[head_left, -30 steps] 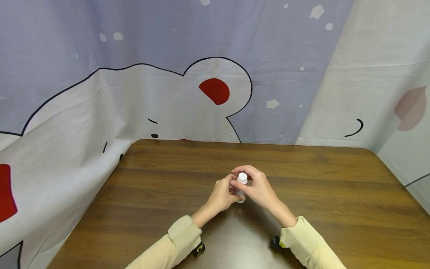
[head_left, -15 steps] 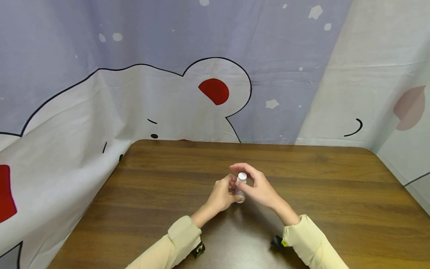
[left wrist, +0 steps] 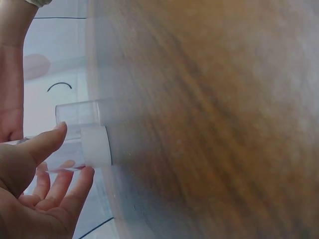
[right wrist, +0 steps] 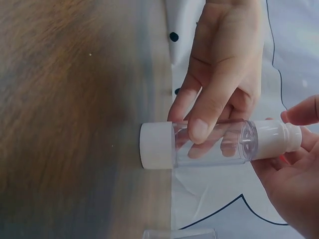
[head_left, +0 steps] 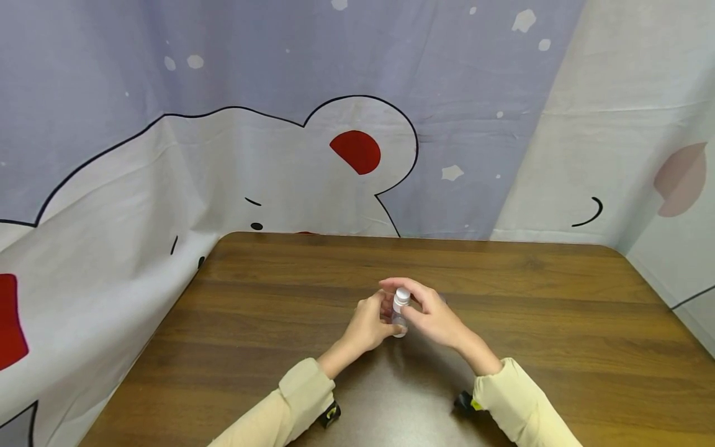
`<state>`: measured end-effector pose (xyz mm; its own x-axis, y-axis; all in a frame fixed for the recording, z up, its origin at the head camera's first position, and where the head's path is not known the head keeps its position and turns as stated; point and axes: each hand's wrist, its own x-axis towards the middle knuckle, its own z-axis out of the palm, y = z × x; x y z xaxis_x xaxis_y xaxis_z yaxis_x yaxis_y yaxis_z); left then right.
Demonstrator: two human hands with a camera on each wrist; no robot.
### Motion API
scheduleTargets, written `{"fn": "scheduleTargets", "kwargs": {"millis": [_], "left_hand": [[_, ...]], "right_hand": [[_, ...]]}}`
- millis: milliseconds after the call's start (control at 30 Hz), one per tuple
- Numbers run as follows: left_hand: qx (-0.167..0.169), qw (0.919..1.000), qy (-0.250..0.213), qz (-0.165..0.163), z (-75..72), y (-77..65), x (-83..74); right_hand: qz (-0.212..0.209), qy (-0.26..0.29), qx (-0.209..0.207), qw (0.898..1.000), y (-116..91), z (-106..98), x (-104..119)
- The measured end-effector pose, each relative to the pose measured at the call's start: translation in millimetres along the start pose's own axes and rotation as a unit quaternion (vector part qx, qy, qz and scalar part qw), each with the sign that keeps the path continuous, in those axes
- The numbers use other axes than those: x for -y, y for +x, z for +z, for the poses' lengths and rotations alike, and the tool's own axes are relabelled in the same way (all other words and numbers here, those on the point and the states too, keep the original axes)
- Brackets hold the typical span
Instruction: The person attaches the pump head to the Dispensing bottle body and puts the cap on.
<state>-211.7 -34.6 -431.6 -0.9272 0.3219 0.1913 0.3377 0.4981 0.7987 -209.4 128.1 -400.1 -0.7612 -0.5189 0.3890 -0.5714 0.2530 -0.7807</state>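
A clear pump bottle with a white base and white top [right wrist: 212,149] stands upright on the table. My left hand [head_left: 365,324] grips its clear body low down, thumb in front and fingers behind. In the right wrist view, the left thumb [right wrist: 209,114] lies across the clear wall. My right hand [head_left: 432,315] is curled round the white collar and pump head, its thumb at the collar and its index finger arched behind the top. Beyond the bottle, in the left wrist view, a clear cap [left wrist: 77,113] stands on the table. The right hand mostly hides that cap in the head view.
The brown wooden table [head_left: 251,298] reaches back to a patterned curtain [head_left: 458,124], which hangs behind it and along both sides. Dark wrist straps [head_left: 329,415] show under the sleeves.
My right fingers have shifted round the bottle's top, the thumb moving slightly down to the collar and the wrist slightly right. My left hand and the bottle have stayed in place.
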Motion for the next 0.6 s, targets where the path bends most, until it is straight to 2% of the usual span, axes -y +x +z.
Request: {"fn": "scheduleTargets", "kwargs": {"millis": [600], "left_hand": [[-0.005,1.0000,-0.008,0.003,0.7,-0.2,-0.4]], "right_hand": [[0.007,-0.058,0.028,0.998,-5.8,-10.4,0.7]]}}
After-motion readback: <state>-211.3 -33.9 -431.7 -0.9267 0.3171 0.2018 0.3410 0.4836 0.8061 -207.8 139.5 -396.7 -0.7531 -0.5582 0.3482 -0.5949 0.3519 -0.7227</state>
